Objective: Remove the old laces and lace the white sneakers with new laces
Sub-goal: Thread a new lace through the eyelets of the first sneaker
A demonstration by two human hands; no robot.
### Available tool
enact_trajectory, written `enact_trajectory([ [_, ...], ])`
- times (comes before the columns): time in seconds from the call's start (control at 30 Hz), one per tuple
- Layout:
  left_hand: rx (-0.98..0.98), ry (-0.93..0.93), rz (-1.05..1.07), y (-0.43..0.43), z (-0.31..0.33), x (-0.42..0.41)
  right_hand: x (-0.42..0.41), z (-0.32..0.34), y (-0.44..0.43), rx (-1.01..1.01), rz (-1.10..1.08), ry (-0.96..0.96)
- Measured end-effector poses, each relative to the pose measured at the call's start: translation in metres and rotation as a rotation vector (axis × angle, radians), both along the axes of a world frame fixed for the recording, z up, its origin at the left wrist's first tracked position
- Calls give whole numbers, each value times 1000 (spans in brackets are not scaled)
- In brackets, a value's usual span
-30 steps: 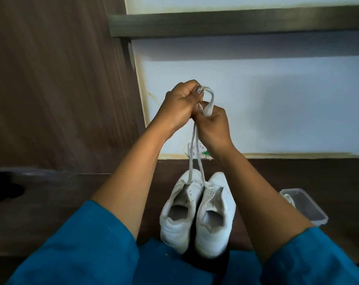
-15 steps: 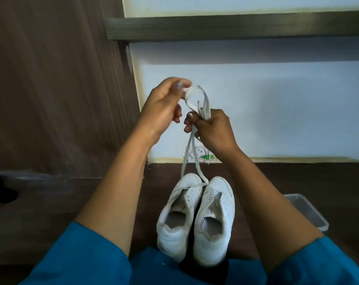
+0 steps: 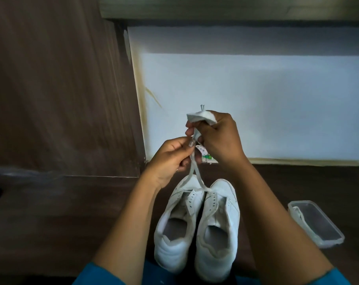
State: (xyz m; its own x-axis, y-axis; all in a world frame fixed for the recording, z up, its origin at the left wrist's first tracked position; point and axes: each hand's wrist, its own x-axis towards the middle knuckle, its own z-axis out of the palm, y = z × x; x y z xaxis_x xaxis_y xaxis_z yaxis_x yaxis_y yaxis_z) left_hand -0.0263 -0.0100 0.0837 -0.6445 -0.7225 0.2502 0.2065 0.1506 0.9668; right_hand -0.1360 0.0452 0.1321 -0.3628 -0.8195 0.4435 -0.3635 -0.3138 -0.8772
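Note:
Two white sneakers stand side by side on the dark floor, the left sneaker and the right sneaker, toes pointing away from me. A white lace rises from the lowest eyelets near the toes, its two strands taut. My left hand pinches the strands just above the shoes. Higher up, my right hand grips the folded bundle of the same lace, with both tips sticking out above the fingers.
A clear plastic container holding another white lace lies on the floor at the right. A small white packet lies by the wall behind my hands. A brown wooden panel stands left, a white wall ahead.
Both hands have come down toward the shoes. The loop held up earlier is now bunched in my right hand, and my left hand has slid lower on the strands.

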Motion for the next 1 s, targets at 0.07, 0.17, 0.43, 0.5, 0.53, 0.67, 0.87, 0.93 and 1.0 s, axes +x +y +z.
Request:
enact_trajectory([
  [0.07, -56, -7, 77, -2, -7, -5, -1, -8, -3, -22, -7, 29],
  [0.17, -72, 14, 138, -1, -11, -11, -2, -17, -2, -47, 13, -1],
  [0.43, -259, -225, 165, -33, -50, -13, -15, -19, -9, -210, 67, -92],
  [0.5, -277, -288, 199, -40, -63, -14, -18, -15, -7, -257, 89, -168],
  [0.53, -279, -317, 208, -42, -69, -15, -19, -14, -5, -276, 105, -174],
  [0.67, -282, -359, 263, -49, -77, -14, -24, -16, -3, -257, 87, -162],
  [0.87, -371, -384, 302, -57, -79, -10, -33, -66, -24, 163, -38, 9],
  [0.93, -340, -367, 294, -54, -78, -11, -31, -77, -28, 245, 10, 245],
  [1.0, -376, -322, 277, -48, -77, -12, -30, -84, -34, 332, 45, 441],
])
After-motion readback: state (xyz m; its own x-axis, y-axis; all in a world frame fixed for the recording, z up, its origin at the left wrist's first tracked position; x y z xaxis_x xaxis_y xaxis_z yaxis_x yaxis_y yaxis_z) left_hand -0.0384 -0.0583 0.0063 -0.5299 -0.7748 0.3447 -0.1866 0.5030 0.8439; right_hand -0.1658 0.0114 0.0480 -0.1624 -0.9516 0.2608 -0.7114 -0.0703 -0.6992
